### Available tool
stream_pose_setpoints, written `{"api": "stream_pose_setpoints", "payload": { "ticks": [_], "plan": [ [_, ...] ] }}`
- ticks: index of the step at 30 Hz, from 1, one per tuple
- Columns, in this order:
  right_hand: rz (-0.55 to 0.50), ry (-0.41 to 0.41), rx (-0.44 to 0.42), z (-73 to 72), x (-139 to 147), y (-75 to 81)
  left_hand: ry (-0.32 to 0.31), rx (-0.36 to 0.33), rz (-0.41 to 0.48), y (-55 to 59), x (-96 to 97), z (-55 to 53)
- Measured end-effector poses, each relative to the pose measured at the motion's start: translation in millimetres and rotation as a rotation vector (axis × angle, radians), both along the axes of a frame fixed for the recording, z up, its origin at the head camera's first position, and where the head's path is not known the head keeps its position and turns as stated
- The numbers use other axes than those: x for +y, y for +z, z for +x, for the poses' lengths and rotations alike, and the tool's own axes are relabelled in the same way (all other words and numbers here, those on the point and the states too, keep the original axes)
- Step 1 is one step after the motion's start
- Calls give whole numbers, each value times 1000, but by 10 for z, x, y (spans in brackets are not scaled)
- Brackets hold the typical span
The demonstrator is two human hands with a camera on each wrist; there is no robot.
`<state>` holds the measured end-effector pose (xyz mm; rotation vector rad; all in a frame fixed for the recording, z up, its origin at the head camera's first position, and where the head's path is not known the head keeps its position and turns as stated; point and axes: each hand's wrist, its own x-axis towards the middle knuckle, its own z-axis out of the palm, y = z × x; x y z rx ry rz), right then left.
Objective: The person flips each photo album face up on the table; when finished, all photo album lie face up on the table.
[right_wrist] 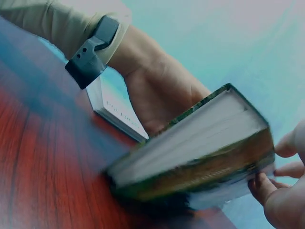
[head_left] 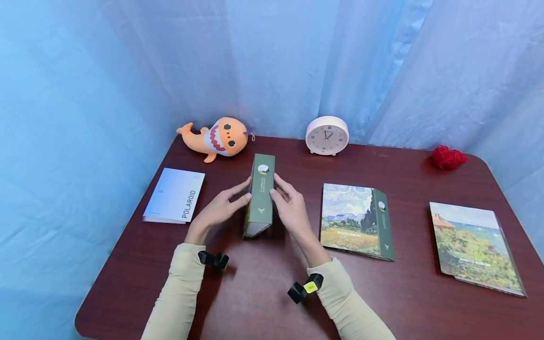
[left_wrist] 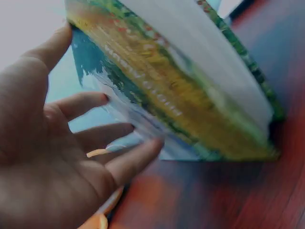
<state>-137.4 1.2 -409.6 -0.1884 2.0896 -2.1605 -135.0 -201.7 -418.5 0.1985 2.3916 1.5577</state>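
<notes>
A thick green-spined photo album (head_left: 261, 189) stands in front of the person with its spine facing up. The left hand (head_left: 224, 204) is on its left side, with thumb and spread fingers at the painted cover (left_wrist: 157, 90). From the other side, the right hand (head_left: 291, 205) touches the opposite cover, its thumb near the spine edge. In the right wrist view, the white page block (right_wrist: 190, 138) shows between the covers, and the left hand (right_wrist: 162, 90) is partly behind the album. Neither hand's fingers wrap around the album.
A blue-white POLAROID album (head_left: 174, 196) lies at left. To the right lie another green-spined photo album (head_left: 350, 219) and a landscape-covered album (head_left: 476, 245). Along the back are an orange shark plush (head_left: 225, 137), a white clock (head_left: 327, 136) and a red yarn bundle (head_left: 448, 157). Blue curtains (head_left: 276, 61) hang behind.
</notes>
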Motion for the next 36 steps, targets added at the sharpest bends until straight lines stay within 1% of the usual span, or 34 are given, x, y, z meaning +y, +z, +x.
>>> {"api": "stream_pose_setpoints", "payload": {
  "ticks": [4,5,7,9,11,14,17,20,23,26,32,34,36],
  "plan": [
    [-45,7,65,1,-62,12,29,-3,213,61,3,2],
    [-41,12,75,1,-83,6,40,4,238,89,0,6],
    [-15,19,84,1,-126,-15,59,31,242,134,-16,6],
    [12,31,92,1,-162,-37,69,58,224,174,-39,6],
    [40,42,87,6,-190,-51,81,71,198,203,-63,8],
    [51,66,78,10,-218,-69,98,75,154,236,-98,13],
    [59,88,65,11,-233,-91,100,72,133,272,-123,26],
    [102,100,64,6,-245,-107,115,80,91,298,-147,38],
    [149,104,62,-10,-268,-126,134,94,35,309,-178,41],
    [173,112,58,-21,-301,-163,151,113,-23,317,-219,49],
    [247,161,70,-11,-399,-237,169,164,-123,347,-318,55],
    [279,183,81,-6,-434,-261,170,164,-162,358,-354,53],
    [338,202,84,-3,-460,-289,168,146,-200,364,-394,51]
  ]
}}
